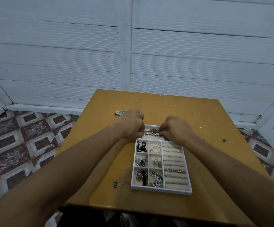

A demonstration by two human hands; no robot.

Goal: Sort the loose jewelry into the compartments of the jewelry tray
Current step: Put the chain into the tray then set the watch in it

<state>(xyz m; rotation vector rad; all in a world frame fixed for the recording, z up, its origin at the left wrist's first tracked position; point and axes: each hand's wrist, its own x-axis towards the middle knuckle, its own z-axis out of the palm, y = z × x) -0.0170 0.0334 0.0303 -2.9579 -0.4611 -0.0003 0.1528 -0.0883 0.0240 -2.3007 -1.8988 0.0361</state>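
A white jewelry tray (161, 190) lies on the yellow table (198, 115). Its small compartments hold black cord, rings, chains and pearls; the ring rolls on its right carry a few rings. A silver chain (151, 132) stretches across the long far compartment. My left hand (131, 123) pinches the chain's left end and my right hand (176, 128) pinches its right end, both with curled fingers. The fingertips hide the chain's ends.
A silver wristwatch (120, 112) lies on the table just beyond my left hand. A black hash mark (115, 185) is drawn left of the tray. Patterned floor tiles (18, 145) flank the table, and a white panelled wall (133, 54) stands behind it.
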